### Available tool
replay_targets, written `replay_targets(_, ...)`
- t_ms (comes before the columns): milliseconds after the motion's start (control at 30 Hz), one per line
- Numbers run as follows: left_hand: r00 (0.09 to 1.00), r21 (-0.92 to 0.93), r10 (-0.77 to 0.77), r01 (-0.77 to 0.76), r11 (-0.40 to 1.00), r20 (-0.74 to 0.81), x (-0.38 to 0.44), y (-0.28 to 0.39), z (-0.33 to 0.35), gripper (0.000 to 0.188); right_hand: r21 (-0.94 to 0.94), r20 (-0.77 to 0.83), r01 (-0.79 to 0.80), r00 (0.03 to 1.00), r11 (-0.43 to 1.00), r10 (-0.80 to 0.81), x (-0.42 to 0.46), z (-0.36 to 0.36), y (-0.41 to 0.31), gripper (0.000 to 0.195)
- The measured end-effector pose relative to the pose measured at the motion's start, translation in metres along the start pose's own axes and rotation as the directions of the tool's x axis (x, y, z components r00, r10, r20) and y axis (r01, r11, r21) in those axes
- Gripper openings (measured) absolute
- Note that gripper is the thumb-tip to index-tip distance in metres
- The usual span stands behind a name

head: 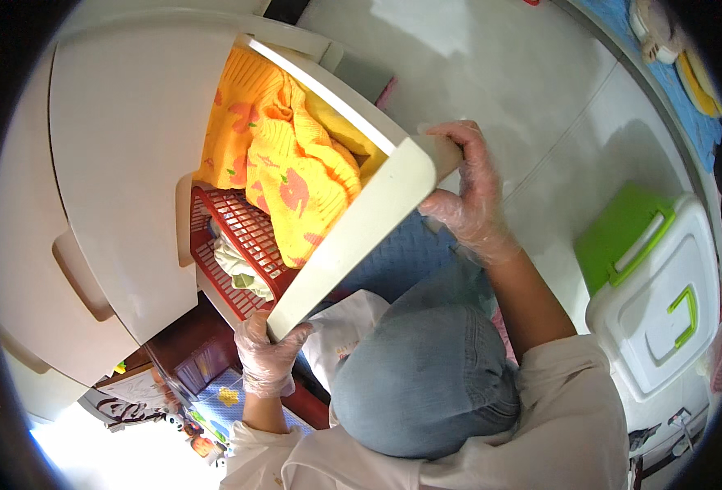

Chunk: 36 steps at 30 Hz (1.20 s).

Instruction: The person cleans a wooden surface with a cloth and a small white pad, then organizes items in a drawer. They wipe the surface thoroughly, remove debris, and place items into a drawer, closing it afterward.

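Observation:
A cream drawer (361,239) stands pulled out from a light cabinet, its front panel crossing the view at a slant. My left hand (269,352), in a clear plastic glove, grips the near end of that panel. At the far end my right hand (468,196), gloved the same way, holds the panel's other corner with thumb and fingers. Inside the drawer lies an orange-yellow knitted garment (293,165) with pinkish-red fruit patterns. Beside it sits a red plastic basket (232,294) with white and pale-green cloth (238,263) in it.
More cabinet fronts (128,165) with recessed handles rise on the left. My jeans-clad knee (422,373) is close beneath the drawer front. On the tiled floor (557,116) to the right stands a green storage box (618,233) with a white lid (654,306). A blue mat (667,79) edges the upper right.

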State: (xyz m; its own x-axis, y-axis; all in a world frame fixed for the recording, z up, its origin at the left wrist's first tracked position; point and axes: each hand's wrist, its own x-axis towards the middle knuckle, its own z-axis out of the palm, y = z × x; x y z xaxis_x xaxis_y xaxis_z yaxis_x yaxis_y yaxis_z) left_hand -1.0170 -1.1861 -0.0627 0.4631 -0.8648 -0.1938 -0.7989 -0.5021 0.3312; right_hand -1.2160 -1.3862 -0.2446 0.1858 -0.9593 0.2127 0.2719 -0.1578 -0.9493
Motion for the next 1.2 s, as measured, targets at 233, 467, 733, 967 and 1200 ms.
replay_targets(233,0.990,0.148,0.112,-0.099,0.984,-0.083,-0.019,-0.002,-0.005,0.046,-0.080,-0.013,0.061,0.998,0.995,-0.062,-0.018,0.001,-0.035,0.075)
replay_targets(467,0.992,0.063,0.054,-0.047,0.997,-0.112,-0.023,-0.009,-0.014,0.043,-0.209,0.041,0.112,0.994,0.972,-0.106,-0.016,-0.001,-0.061,0.078)
replay_targets(733,0.994,-0.092,-0.002,-0.009,0.996,-0.113,-0.024,0.002,-0.018,0.045,-0.233,0.016,0.156,0.987,0.960,-0.157,-0.008,-0.008,-0.077,0.078)
replay_targets(967,0.987,-0.098,-0.047,0.032,0.995,-0.154,-0.029,0.021,-0.020,0.046,-0.262,0.033,0.124,0.992,0.957,-0.120,0.000,-0.015,-0.093,0.080)
replay_targets(1200,0.990,-0.274,-0.126,0.105,0.956,-0.060,-0.024,0.043,-0.043,0.051,-0.313,0.013,0.117,0.993,0.942,-0.119,0.003,-0.007,-0.110,0.083)
